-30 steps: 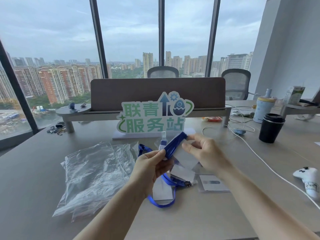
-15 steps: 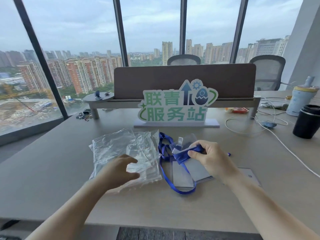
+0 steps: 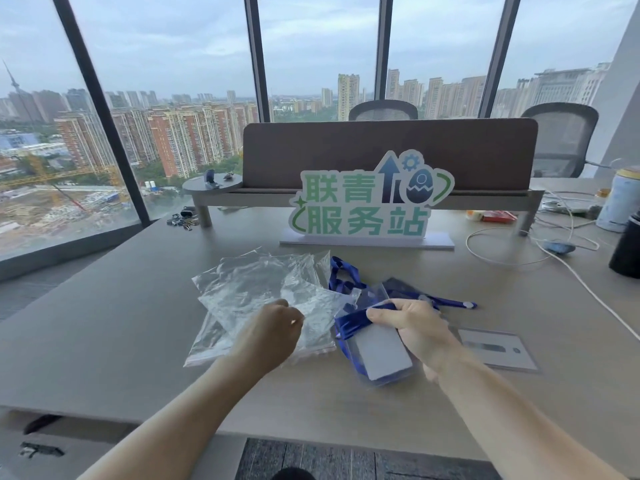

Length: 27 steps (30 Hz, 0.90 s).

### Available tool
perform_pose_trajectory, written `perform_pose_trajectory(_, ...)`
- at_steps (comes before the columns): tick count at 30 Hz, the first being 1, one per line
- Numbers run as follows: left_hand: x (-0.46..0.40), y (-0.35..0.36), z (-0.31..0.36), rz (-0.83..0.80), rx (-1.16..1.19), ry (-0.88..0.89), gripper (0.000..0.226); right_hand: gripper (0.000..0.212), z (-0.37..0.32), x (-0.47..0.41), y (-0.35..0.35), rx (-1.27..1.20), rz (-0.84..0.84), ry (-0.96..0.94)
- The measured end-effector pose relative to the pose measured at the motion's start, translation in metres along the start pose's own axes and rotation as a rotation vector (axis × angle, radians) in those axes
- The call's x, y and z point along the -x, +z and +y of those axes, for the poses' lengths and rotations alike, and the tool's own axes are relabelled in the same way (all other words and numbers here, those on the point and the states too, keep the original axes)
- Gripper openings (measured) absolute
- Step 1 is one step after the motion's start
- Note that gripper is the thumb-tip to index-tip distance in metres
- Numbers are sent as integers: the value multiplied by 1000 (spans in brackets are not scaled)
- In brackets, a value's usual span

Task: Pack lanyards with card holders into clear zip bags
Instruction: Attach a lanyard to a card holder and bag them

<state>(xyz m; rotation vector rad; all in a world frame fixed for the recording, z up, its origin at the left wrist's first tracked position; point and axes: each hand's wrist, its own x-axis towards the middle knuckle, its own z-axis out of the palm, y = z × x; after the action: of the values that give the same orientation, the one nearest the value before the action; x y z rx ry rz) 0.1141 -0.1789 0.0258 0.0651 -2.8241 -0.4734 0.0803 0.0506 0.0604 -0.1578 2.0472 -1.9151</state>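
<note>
The head camera looks down on a pale grey-beige wood-grain surface [image 3: 450, 393] in a high office, with floor-to-ceiling windows [image 3: 322, 57] in dark frames showing apartment towers under an overcast sky. A brown fabric divider panel [image 3: 388, 147] stands across the far side, and two grey mesh office chairs [image 3: 562, 136] show behind it.

In front of the panel stands a white cut-out sign with green characters and a blue arrow [image 3: 367, 206] on a flat white base. To the far left lies a bunch of dark keys [image 3: 181, 220]. To the right a white cable [image 3: 519, 261] loops over the surface, near a pale cylindrical bottle with a yellow rim [image 3: 620, 202] and a black cup [image 3: 628, 251] cut off by the frame edge. A clear flat card holder with a white insert [image 3: 498, 348] lies just right of the right forearm.

A crumpled pile of clear plastic zip bags [image 3: 249, 292] lies left of centre. The left hand [image 3: 270, 337] rests over the pile's near edge, its fingers curled and pinching the plastic. Just right of the pile, the right hand [image 3: 415, 330] grips a blue ribbon lanyard [image 3: 349, 322] wrapped round a clear card holder with a grey-white card [image 3: 381, 351], tilted and held low over the surface. More blue lanyard ribbon [image 3: 341, 275] loops behind, touching the bags' right edge.
</note>
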Motion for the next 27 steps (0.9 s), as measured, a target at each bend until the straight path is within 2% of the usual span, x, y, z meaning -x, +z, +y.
perform_pose_trajectory(6,-4,15,24,21,30,96,29,11,13,-16,7,95,-4,238)
perform_pose_trajectory(11,-2,23,32,14,11,191,27,12,25,-31,16,175,19,298)
perform_pose_trajectory(13,-1,24,33,11,11,190,28,12,29,-35,21,31,81,323)
perform_pose_trajectory(15,-2,24,34,10,39,172,29,22,32,-41,22,-179,93,329)
perform_pose_trajectory(17,-4,23,34,0,72,132,29,33,30,-39,22,-341,-57,340)
perform_pose_trajectory(18,-5,22,35,-6,83,113,29,35,31,-38,19,-346,-116,342)
perform_pose_trajectory(20,-5,21,34,-16,82,106,29,30,30,-35,13,-162,-94,318)
perform_pose_trajectory(24,0,21,30,-35,93,116,28,21,33,-38,-7,220,333,69)
perform_pose_trajectory(25,1,22,30,-39,98,114,27,18,34,-40,-11,295,385,6)
perform_pose_trajectory(27,3,23,31,-54,97,114,26,13,36,-44,-13,435,363,-9)
